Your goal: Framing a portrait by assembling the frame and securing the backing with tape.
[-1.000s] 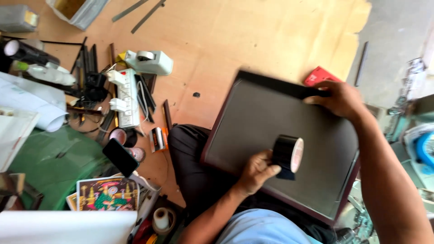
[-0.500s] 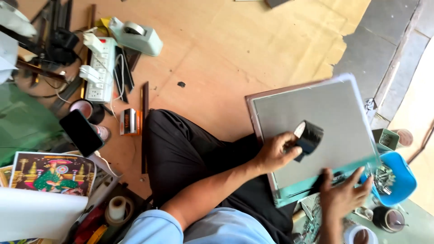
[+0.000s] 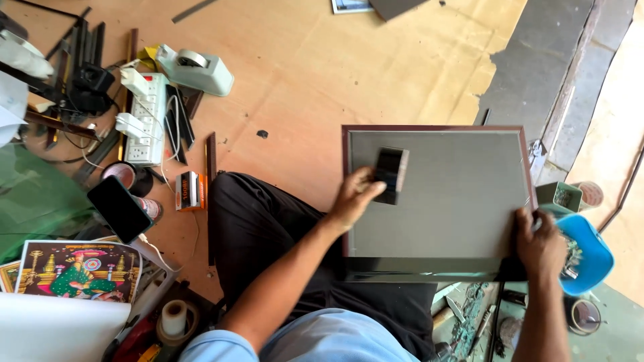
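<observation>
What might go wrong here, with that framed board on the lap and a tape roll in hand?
The framed board lies on the person's lap, overhanging to the right, with only the right hand pinching its lower corner; it might tip or slide off. The left hand holds the black tape roll over the grey backing; the tape could go on crooked. The blue tub of small metal parts sits beside that corner and may get knocked.

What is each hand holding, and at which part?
The left hand grips a black tape roll by its side. The right hand holds the framed grey panel at its near right corner.
</observation>
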